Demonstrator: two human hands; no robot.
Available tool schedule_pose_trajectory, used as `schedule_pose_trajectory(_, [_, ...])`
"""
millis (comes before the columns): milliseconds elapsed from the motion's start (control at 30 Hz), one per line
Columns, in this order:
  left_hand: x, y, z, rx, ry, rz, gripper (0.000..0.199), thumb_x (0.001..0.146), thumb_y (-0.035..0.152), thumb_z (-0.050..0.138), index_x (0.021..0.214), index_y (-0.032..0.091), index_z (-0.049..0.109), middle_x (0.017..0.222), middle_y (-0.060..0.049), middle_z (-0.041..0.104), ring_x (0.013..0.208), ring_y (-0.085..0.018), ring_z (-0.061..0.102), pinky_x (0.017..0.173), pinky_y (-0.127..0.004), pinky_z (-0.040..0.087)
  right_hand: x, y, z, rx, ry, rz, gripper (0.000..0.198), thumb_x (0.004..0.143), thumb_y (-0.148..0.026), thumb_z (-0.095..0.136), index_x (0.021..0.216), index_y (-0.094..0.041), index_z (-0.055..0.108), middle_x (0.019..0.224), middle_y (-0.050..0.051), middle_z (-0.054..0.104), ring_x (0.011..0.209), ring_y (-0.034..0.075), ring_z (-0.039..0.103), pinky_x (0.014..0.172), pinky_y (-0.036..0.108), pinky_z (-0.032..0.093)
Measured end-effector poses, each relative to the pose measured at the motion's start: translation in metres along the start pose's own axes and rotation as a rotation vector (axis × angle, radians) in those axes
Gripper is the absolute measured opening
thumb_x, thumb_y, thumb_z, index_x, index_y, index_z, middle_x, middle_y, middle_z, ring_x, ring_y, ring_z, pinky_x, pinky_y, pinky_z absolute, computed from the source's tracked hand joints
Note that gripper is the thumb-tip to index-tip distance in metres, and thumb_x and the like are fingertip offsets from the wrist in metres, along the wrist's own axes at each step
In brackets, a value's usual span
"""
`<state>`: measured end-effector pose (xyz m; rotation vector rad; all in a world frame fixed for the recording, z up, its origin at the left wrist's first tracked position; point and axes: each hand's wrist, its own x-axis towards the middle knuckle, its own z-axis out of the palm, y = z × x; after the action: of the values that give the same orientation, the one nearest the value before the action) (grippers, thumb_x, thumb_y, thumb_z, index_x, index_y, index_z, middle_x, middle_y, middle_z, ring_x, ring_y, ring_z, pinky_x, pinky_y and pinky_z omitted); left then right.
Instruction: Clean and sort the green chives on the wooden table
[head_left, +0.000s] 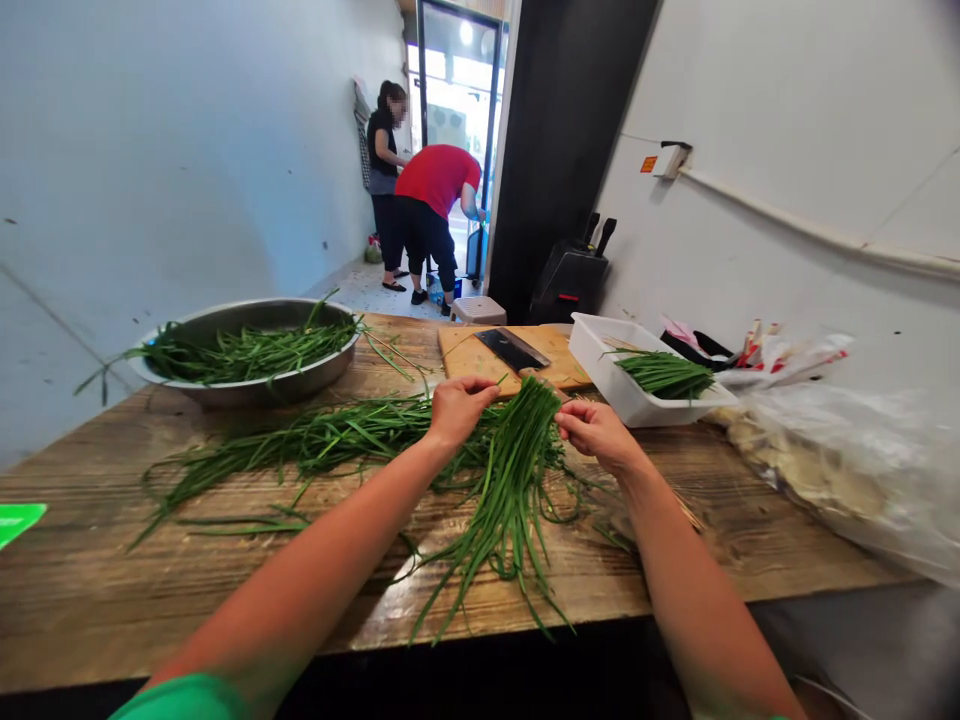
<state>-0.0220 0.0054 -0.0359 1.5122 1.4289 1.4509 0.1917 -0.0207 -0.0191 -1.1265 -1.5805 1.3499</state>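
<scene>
A bunch of garlic chives (514,470) lies on the wooden table in front of me, its cut ends pointing away and its leaf tips hanging toward the near edge. To its left, my left hand (459,412) is closed in a pinch, with a green chive end showing at the fingertips. My right hand (596,432) is closed at the bunch's right side, near the cut ends; what its fingers pinch is too small to make out. Loose chives (337,435) spread across the table left of the bunch, partly behind my left forearm.
A steel basin (330,370) of chives stands at left. Behind the bunch, a cleaver (514,350) lies on a cutting board (461,350). A white tub (637,405) holding chives and plastic bags (847,460) are at right. Two people (435,180) stand near the doorway.
</scene>
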Motion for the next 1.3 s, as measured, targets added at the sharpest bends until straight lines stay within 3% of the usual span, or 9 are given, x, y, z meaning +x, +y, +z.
schedule_pose_trajectory(267, [0.004,0.005,0.004,-0.119,0.011,-0.049,0.024,0.059,0.034,0.066,0.071,0.013,0.068,0.063,-0.003,0.066,0.056,-0.012,0.057,0.059,-0.024,0.044,0.000,0.001,0.001,-0.036,0.009,-0.006,0.028,0.067,-0.043,0.060,0.065,-0.017,0.051,0.051,-0.005,0.049,0.034,0.001,0.028,0.033,0.017,0.014])
schedule_pose_trajectory(467, [-0.001,0.017,0.005,-0.215,-0.068,-0.065,0.029,0.058,0.030,0.069,0.082,0.013,0.070,0.076,-0.006,0.069,0.068,-0.015,0.061,0.069,-0.027,0.047,0.001,0.001,0.003,-0.043,0.008,-0.017,0.027,0.068,-0.042,0.059,0.065,-0.016,0.051,0.050,-0.005,0.048,0.034,0.001,0.027,0.034,0.017,0.014])
schedule_pose_trajectory(733, [0.004,0.004,0.005,-0.169,0.098,-0.079,0.027,0.058,0.032,0.068,0.079,0.014,0.071,0.078,-0.006,0.070,0.072,-0.017,0.062,0.069,-0.027,0.047,0.000,0.001,0.004,-0.029,-0.010,-0.009,0.029,0.066,-0.044,0.061,0.064,-0.017,0.051,0.049,-0.005,0.048,0.034,0.002,0.028,0.034,0.018,0.014])
schedule_pose_trajectory(1000, [-0.001,0.016,0.007,-0.282,0.047,-0.081,0.025,0.057,0.028,0.070,0.077,0.013,0.071,0.079,-0.007,0.070,0.074,-0.017,0.062,0.073,-0.029,0.048,-0.001,-0.001,0.007,-0.019,-0.025,-0.017,0.028,0.068,-0.043,0.060,0.062,-0.017,0.050,0.046,-0.006,0.044,0.033,0.002,0.026,0.034,0.018,0.013])
schedule_pose_trajectory(1300, [-0.002,0.019,0.004,-0.233,0.027,-0.055,0.024,0.059,0.027,0.069,0.079,0.013,0.071,0.080,-0.007,0.070,0.075,-0.017,0.063,0.076,-0.030,0.048,-0.003,-0.005,0.010,0.021,-0.004,-0.002,0.027,0.066,-0.042,0.061,0.064,-0.016,0.051,0.049,-0.006,0.048,0.032,0.001,0.027,0.033,0.018,0.012])
